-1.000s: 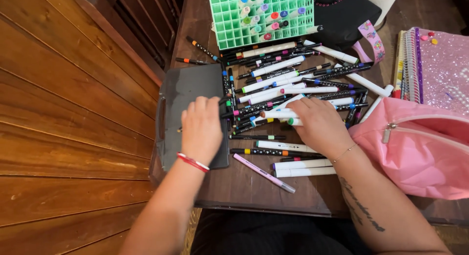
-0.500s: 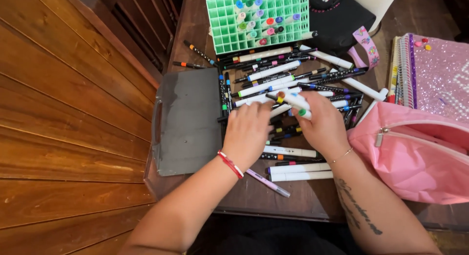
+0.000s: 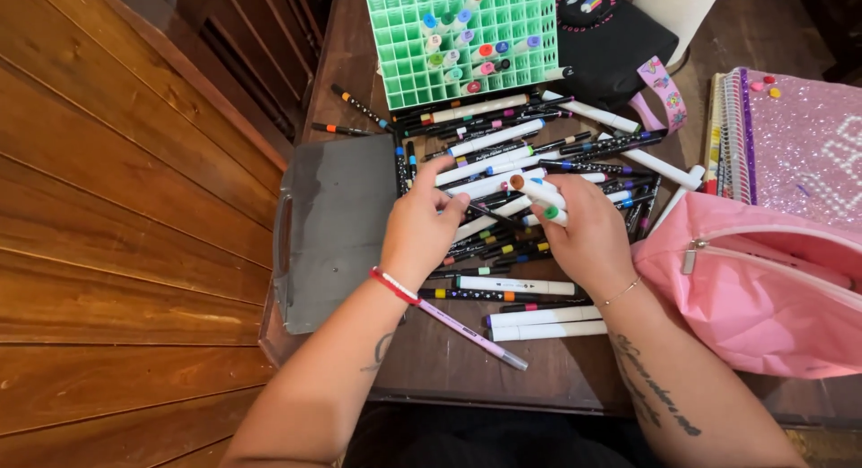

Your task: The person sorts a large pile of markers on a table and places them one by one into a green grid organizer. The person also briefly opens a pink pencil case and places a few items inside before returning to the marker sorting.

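A heap of black and white markers (image 3: 503, 149) with coloured caps covers the dark wooden table (image 3: 449, 365). My right hand (image 3: 584, 235) grips a few white markers (image 3: 539, 192), one with an orange-brown cap and one with a green cap, just above the heap. My left hand (image 3: 420, 227) rests curled on the heap's left side, and its thumb and fingers pinch the end of a thin black marker (image 3: 492, 217). A green grid holder (image 3: 404, 64) at the back has several markers standing in its cells.
A grey flat case (image 3: 332, 226) lies left of the heap. A pink zip bag (image 3: 763, 288) sits at the right, a glittery spiral notebook (image 3: 808, 145) behind it, a black pouch (image 3: 611, 37) at the back. A lilac pen (image 3: 476, 333) lies near the front edge.
My left hand left the grey case and moved right onto the marker heap. My right hand lifted white markers off the heap and holds them a little higher.
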